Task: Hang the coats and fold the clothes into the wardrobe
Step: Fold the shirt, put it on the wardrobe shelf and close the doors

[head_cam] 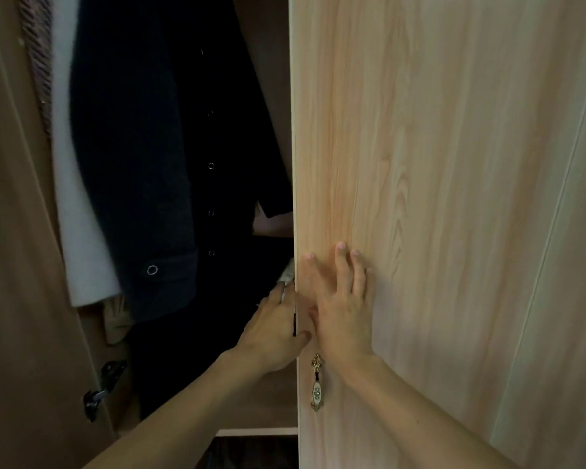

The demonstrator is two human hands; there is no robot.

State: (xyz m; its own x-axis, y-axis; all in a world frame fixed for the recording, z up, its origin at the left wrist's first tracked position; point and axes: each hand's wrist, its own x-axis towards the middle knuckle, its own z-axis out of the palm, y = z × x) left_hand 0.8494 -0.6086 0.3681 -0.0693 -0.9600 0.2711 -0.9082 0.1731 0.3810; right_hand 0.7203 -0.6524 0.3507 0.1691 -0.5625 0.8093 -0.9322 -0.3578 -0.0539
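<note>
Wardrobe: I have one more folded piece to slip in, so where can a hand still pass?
Open: the dark gap between the dark coat and the edge of the right door, where the left hand reaches in, and the bare board below that hand. Crowded: leftward, the dark coat and white coat hang pressed together.

On my left hand I can't see most fingers, they're behind the door edge; the dark coat runs off the top.

Matt pale wood-grain door, dark woolly coat, glossy metal handle.
</note>
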